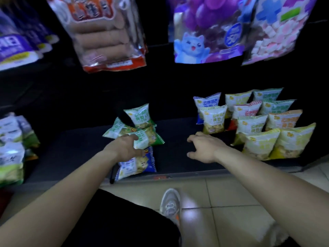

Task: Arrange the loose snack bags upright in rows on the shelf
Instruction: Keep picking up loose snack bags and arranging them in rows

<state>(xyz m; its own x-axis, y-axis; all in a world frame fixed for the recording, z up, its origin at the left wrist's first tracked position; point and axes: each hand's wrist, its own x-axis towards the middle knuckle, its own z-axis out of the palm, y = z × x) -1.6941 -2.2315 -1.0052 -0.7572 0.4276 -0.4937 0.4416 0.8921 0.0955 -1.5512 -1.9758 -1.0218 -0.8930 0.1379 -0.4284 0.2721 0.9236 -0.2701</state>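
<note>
On the dark bottom shelf (pixel 174 157) lies a loose pile of snack bags. My left hand (pixel 124 147) grips a green-and-white bag (pixel 148 138) at the pile's front. A blue-and-white bag (pixel 137 164) lies flat just under that hand. Another green bag (pixel 141 115) stands upright behind the pile, and one more (pixel 115 129) lies tilted beside it. To the right, several bags stand upright in rows (pixel 252 122), yellow, green, red and orange. My right hand (pixel 204 147) hovers open over the bare shelf, just left of the front yellow bags (pixel 261 145).
Big hanging packs fill the top: a sausage pack (pixel 106 32), a purple cat-print bag (pixel 208 31), a marshmallow bag (pixel 283 29). Green-and-white packs (pixel 10 148) stack at the left shelf edge. My shoe (pixel 170 204) stands on the tiled floor below.
</note>
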